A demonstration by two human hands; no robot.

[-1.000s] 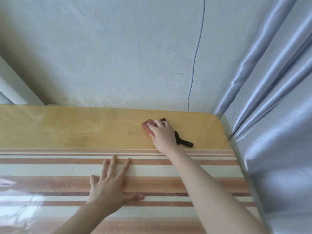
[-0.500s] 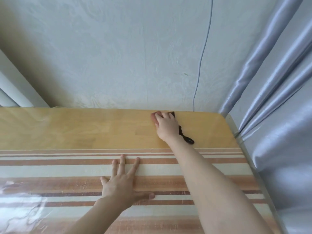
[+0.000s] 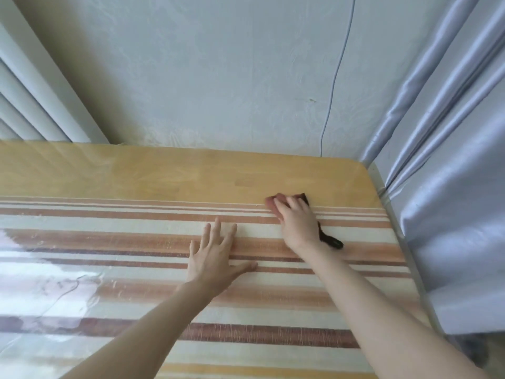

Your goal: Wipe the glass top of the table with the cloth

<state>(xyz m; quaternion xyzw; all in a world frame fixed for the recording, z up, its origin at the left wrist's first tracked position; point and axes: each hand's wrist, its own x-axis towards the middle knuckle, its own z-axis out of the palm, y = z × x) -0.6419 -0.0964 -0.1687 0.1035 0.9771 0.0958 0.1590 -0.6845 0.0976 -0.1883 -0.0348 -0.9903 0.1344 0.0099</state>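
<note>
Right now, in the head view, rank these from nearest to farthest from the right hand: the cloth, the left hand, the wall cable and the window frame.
1. cloth: under the right hand.
2. left hand: beside it, flat on the glass.
3. wall cable: behind the table's far edge.
4. window frame: far left corner.

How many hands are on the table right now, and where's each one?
2. The left hand lies flat, fingers spread, on the striped middle of the glass top. The right hand presses the cloth farther back, toward the right edge.
</note>
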